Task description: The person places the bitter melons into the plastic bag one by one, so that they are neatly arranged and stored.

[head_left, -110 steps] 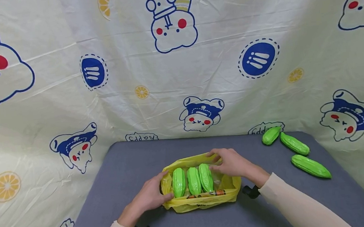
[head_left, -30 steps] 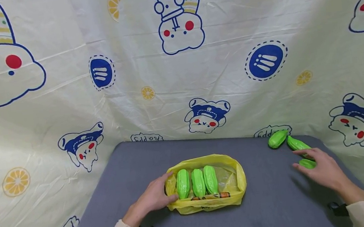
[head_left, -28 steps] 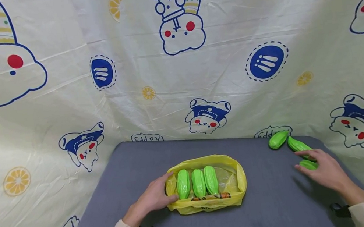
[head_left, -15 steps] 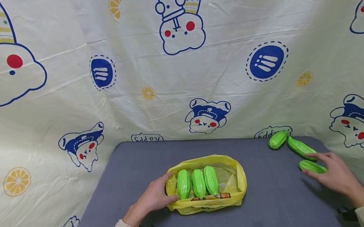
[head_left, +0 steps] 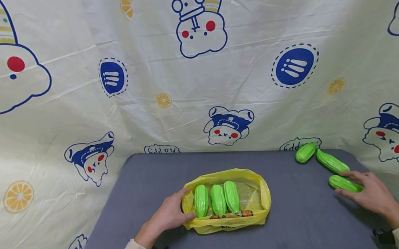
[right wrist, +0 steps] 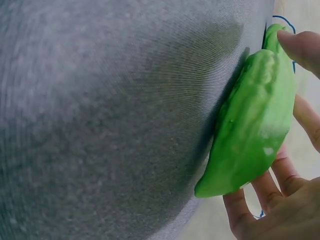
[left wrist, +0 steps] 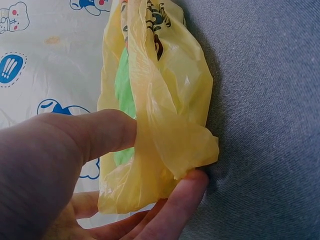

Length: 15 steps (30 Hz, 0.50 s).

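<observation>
Creased white sheeting (head_left: 82,88), printed with bears and orange slices, was hung behind the grey table (head_left: 287,196). The yellow plastic bag (head_left: 228,224) was pinched at its left end by the left hand (head_left: 169,215); three bitter gourds (head_left: 218,199) were held inside. Farther right, two loose gourds (head_left: 332,161) were seen. The nearest loose gourd (head_left: 342,183) was flanked by the right hand's (head_left: 373,195) wide-set fingers; grip could not be told.

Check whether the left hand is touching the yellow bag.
Touching: the left wrist view shows the left hand meeting the yellow bag, thumb and one fingertip against the plastic.
</observation>
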Tool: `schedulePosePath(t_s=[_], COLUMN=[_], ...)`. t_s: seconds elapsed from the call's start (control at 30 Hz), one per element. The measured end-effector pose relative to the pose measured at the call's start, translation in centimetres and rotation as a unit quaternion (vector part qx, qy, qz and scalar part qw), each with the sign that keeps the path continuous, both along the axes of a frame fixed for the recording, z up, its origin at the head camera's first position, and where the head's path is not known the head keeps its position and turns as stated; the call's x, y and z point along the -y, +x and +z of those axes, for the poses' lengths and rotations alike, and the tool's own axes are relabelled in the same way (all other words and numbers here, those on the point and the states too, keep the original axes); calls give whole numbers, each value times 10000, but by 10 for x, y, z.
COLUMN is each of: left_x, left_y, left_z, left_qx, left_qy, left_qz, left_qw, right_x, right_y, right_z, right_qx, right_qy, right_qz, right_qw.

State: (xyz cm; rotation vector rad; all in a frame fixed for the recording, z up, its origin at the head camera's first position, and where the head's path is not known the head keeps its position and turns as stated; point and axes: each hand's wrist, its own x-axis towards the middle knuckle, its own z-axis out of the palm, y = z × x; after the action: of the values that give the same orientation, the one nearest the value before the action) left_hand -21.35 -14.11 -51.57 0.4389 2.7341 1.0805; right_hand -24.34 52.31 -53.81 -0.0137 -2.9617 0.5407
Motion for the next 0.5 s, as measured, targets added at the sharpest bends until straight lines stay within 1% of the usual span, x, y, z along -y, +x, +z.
schedulePosePath(t_s=[0.1,0.23,0.5], left_x=[-1,-1,0], left_y=[0,0,0], left_z=[3,5,3], left_qx=[-9,-12,-2], left_qy=[-9,-5,-6], left_qz=[35,35,-24], left_qw=[10000,10000,10000], right_x=[-1,-1,2], right_y=[0,0,-2], right_z=[-1,-4,-11], right_qx=[31,-86,-441], right_qy=[-63,-76,-19], right_qz=[0,75,136], right_qw=[10000,9999,9989])
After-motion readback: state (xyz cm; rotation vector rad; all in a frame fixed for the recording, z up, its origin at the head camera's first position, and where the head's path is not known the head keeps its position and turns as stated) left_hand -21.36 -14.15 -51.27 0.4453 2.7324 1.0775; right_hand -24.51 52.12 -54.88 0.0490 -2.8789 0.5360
